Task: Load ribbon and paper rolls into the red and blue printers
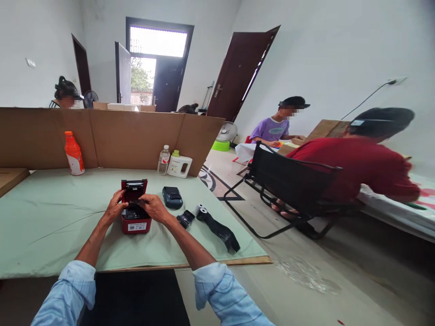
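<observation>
A red and black label printer [136, 226] stands on the green cloth with its lid [135, 185] raised. My left hand [114, 209] grips the printer's left side, with the thumb near the opening. At the right side of the opening, my right hand [154, 207] has its fingers pinched together; what is between them, if anything, is too small to make out. To the right of the printer lie a dark portable device [172, 198], a small black object in shiny wrapping [186, 219], white paper rolls [201, 210] and a length of black strip [219, 231].
A cardboard screen [136, 136] closes off the table's far side. Before it stand an orange bottle [74, 154], a clear bottle [163, 160] and a white jug [180, 165]. A person in red sits on a black folding chair [288, 176] at right; other people sit farther back.
</observation>
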`<state>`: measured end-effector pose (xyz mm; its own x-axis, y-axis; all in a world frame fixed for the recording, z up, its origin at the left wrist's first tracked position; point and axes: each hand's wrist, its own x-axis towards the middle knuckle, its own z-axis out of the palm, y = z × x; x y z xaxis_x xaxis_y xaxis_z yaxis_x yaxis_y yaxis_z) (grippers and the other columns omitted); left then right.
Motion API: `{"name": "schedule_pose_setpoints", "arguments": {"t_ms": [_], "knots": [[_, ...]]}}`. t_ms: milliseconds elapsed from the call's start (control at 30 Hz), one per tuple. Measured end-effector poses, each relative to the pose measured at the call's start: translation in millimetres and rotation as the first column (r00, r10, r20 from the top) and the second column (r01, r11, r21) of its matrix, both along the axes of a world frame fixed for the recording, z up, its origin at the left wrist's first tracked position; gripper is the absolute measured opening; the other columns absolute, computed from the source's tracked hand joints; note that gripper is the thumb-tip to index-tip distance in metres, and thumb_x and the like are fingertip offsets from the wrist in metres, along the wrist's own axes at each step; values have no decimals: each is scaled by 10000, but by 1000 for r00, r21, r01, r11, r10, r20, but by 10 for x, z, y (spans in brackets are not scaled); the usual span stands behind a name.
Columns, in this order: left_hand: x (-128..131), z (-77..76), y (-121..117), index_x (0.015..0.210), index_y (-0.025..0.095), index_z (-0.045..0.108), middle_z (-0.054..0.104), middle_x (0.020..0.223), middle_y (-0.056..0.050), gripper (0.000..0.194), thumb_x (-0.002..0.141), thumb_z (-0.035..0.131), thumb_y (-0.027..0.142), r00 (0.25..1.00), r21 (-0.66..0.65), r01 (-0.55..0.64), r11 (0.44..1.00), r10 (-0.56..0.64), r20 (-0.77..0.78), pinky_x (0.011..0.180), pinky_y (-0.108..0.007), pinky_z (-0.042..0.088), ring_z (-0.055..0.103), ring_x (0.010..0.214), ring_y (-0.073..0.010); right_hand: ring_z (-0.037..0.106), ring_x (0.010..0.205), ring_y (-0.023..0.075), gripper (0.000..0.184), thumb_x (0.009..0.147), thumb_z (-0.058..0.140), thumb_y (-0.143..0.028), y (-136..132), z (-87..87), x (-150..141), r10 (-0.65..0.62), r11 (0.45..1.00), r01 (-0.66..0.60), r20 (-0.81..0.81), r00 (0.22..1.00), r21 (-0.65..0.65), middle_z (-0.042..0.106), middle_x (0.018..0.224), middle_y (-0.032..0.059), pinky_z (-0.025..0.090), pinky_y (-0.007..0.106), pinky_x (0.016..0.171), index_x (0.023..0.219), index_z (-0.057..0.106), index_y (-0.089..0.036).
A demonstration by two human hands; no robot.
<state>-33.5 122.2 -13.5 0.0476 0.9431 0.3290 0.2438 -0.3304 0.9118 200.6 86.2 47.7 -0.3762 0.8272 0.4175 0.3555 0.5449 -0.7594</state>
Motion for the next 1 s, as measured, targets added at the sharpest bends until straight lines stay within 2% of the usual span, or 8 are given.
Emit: {"name": "schedule_pose_setpoints", "arguments": {"t_ms": [233, 367, 500, 633, 700, 767, 833, 1000], "knots": [[32, 50, -41, 1381, 242, 677, 465, 1590, -123, 702, 685, 750, 293, 999, -3, 19, 1000, -19, -42, 1147, -498, 503, 578, 1376, -336, 559, 625, 152, 238, 889, 570, -349, 193, 206, 2, -12, 998, 7, -91, 996, -59, 636, 659, -33, 422, 240, 605, 816, 739, -199], [38, 186, -180, 1253, 222, 742, 523, 1482, -131, 594, 669, 812, 308, 992, 34, -49, 998, 53, -110, 1114, -508, 521, 568, 1353, -346, 515, 590, 143, 257, 876, 566, -410, 221, 389, -11, 46, 997, -55, -140, 989, -62, 578, 639, -34, 398, 238, 560, 754, 666, -207], [63, 491, -369, 1160, 261, 765, 559, 1396, -104, 475, 712, 842, 398, 972, 128, -126, 984, 148, -184, 1060, -512, 548, 537, 1344, -353, 505, 579, 140, 310, 886, 582, -457, 219, 619, -20, 77, 995, -87, -190, 979, -44, 550, 596, -35, 395, 241, 553, 695, 584, -214], [183, 879, -487, 1148, 251, 746, 690, 1143, -81, 404, 822, 740, 490, 946, 226, -10, 974, 83, -313, 882, -429, 608, 670, 1047, -276, 516, 578, 126, 323, 914, 610, -467, 121, 884, 59, 106, 994, -111, -279, 954, -3, 566, 616, -38, 400, 230, 547, 721, 581, -209], [279, 1065, -503, 1133, 237, 736, 690, 1132, -91, 436, 824, 709, 544, 953, 260, 3, 966, 76, -294, 734, -376, 616, 683, 921, -249, 529, 587, 118, 336, 917, 648, -467, 63, 1007, 166, 128, 992, -126, -292, 948, 27, 566, 626, -41, 415, 220, 553, 717, 584, -204], [405, 1240, -495, 1084, 245, 736, 675, 1170, -105, 422, 814, 708, 569, 946, 314, 14, 949, 90, -313, 663, -362, 608, 684, 906, -254, 551, 588, 111, 344, 916, 682, -481, 30, 1106, 329, 130, 991, -133, -342, 931, 14, 572, 644, -46, 432, 211, 545, 741, 593, -199], [577, 1398, -485, 1022, 254, 738, 687, 1193, -110, 380, 796, 726, 559, 925, 353, 65, 933, 76, -372, 692, -382, 612, 690, 986, -290, 549, 567, 101, 345, 904, 711, -491, 17, 1173, 550, 113, 992, -126, -393, 912, -7, 566, 629, -57, 432, 201, 524, 760, 607, -195], [1217, 1695, -441, 1042, 233, 690, 777, 989, -63, 352, 809, 703, 496, 892, 160, 272, 949, -186, -412, 773, -388, 605, 745, 880, -270, 565, 535, 95, 286, 863, 750, -443, -32, 1189, 1318, -3, 1000, -11, -485, 875, -26, 603, 598, -55, 428, 190, 496, 805, 644, -184]]}}
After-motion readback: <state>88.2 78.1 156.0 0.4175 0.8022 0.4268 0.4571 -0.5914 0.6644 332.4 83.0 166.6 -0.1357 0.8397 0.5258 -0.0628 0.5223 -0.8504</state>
